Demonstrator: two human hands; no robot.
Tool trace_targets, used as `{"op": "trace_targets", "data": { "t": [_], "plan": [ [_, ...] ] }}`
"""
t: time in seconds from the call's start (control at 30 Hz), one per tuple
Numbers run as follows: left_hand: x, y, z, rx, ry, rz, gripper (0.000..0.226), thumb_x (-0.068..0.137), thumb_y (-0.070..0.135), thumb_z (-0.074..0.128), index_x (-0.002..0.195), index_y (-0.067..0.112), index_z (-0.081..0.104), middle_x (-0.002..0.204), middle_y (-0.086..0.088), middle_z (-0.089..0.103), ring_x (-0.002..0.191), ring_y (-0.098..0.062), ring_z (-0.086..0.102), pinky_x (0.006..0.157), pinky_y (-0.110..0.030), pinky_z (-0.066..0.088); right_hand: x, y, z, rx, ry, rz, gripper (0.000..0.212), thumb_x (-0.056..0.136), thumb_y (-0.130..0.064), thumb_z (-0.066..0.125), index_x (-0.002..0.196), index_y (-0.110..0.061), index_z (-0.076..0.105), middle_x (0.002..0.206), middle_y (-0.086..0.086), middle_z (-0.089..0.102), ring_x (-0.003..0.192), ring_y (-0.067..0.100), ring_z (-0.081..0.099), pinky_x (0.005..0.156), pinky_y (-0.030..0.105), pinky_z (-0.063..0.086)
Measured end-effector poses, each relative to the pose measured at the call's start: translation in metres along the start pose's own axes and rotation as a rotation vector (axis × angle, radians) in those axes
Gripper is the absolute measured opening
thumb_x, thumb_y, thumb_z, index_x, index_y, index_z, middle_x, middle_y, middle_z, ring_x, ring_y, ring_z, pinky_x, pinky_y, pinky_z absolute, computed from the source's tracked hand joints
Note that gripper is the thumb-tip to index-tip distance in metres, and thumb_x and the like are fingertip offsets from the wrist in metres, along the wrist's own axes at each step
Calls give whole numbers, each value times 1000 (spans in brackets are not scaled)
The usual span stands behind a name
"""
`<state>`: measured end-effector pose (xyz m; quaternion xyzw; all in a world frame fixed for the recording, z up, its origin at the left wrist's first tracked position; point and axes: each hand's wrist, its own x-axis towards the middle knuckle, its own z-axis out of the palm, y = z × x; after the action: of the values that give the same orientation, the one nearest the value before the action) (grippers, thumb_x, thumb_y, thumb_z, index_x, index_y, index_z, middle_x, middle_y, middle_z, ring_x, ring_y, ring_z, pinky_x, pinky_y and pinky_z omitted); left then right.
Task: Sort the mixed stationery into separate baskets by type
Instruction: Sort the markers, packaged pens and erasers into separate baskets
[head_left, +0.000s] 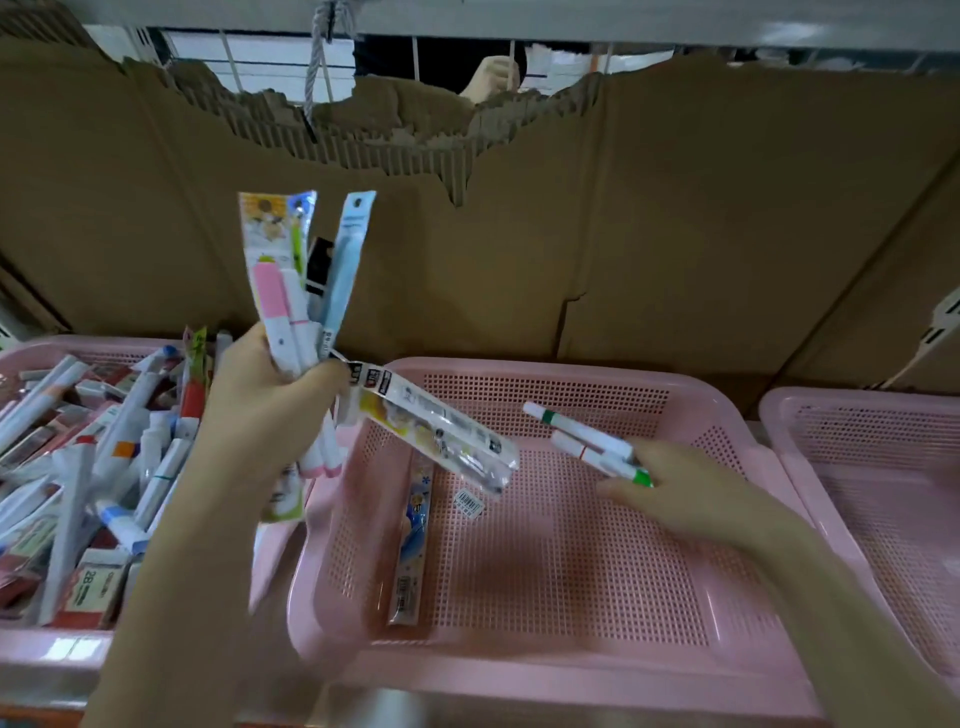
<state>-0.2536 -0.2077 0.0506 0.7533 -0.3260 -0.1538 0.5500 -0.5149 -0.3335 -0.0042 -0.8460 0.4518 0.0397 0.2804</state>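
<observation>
While over the middle basket (571, 379), two markers (587, 441) in right hand (670, 488)'s pinch; packets (291, 291) in left hand (270, 395)'s grip.

Shelf surface (363, 701), three pink baskets side by side: left (62, 649), middle (519, 670), right (779, 410)

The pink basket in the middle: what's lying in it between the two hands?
In the head view, a long packaged pen and a barcode sticker lie on the middle basket floor between the hands.

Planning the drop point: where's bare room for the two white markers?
Free: middle basket floor right of the packaged pen, under the right hand; right basket shows bare mesh. Crowded: left basket, heaped with stationery.
</observation>
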Motion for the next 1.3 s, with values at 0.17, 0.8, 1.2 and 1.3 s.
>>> {"op": "trace_targets", "data": {
  "t": [0.17,0.8,1.2,1.3],
  "plan": [
    [-7,-1,12,84,-245,-20,10,83,1,59,82,11,58,65,-7,55,61,-20,52,55,-28,41,9,-19,-9,36,237,-14,24,95,-38,50,74,-29,45,71,-4,54,58,10,46,51,22,34],
    [19,-17,64,690,-591,260,18,76,8,58,91,14,51,79,-5,58,67,-21,53,58,-33,46,66,-23,13,-603,-45,-15,20,89,-25,51,107,-18,58,100,4,58,93,22,56,70,27,38],
    [21,-20,77,886,-706,344,13,88,22,55,94,18,43,74,9,46,71,-13,51,59,-26,43,60,-31,13,-341,-11,18,20,87,-29,54,74,-20,42,73,-5,45,70,16,48,49,23,30],
    [22,-13,64,782,-594,350,22,83,21,60,102,14,51,80,3,56,74,-21,59,61,-31,49,57,-34,20,-249,-91,27,25,85,-21,55,66,-21,38,70,-2,47,65,16,49,48,23,32]
  ]
}}
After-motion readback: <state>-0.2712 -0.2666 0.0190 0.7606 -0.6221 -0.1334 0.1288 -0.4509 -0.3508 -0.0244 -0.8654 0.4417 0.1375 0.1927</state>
